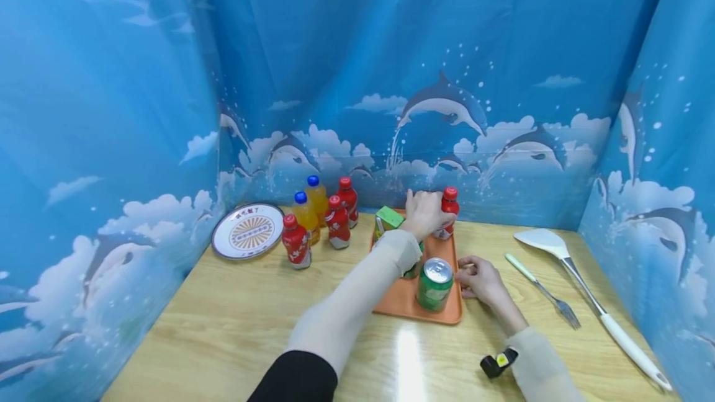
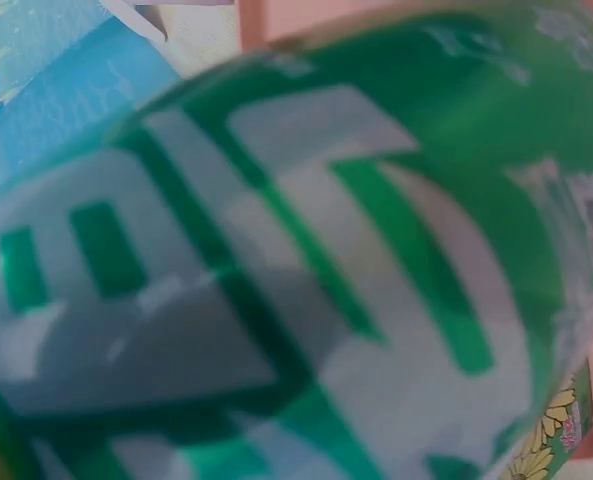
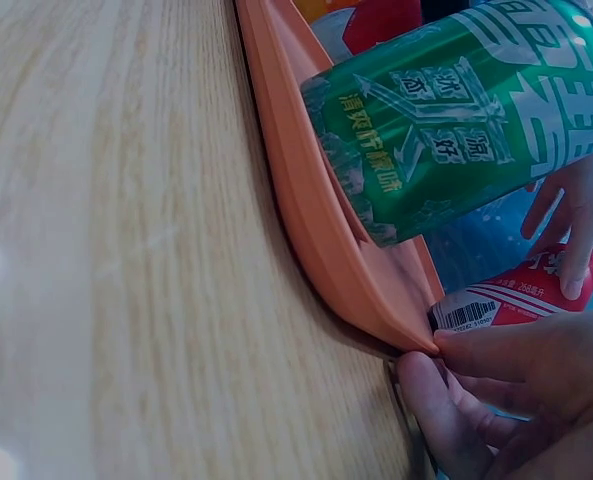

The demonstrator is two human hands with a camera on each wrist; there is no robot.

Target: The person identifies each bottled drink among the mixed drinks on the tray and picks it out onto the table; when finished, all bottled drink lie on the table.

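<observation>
My left hand reaches over the orange tray and grips a red-capped bottle at the tray's far right corner. In the right wrist view, its fingers lie round the red bottle. At the tray's right edge, my right hand pinches the rim between thumb and fingers. A green drink can stands upright near the tray's front right. Its printed side, a green can, fills most of the left wrist view. Behind my left forearm, a green carton shows at the tray's far left; other green items are partly hidden.
Left of the tray stand several bottles: red ones and orange ones with blue caps. A patterned plate lies at the far left. To the right are a fork and a white-handled spatula. A dolphin-print curtain surrounds the table.
</observation>
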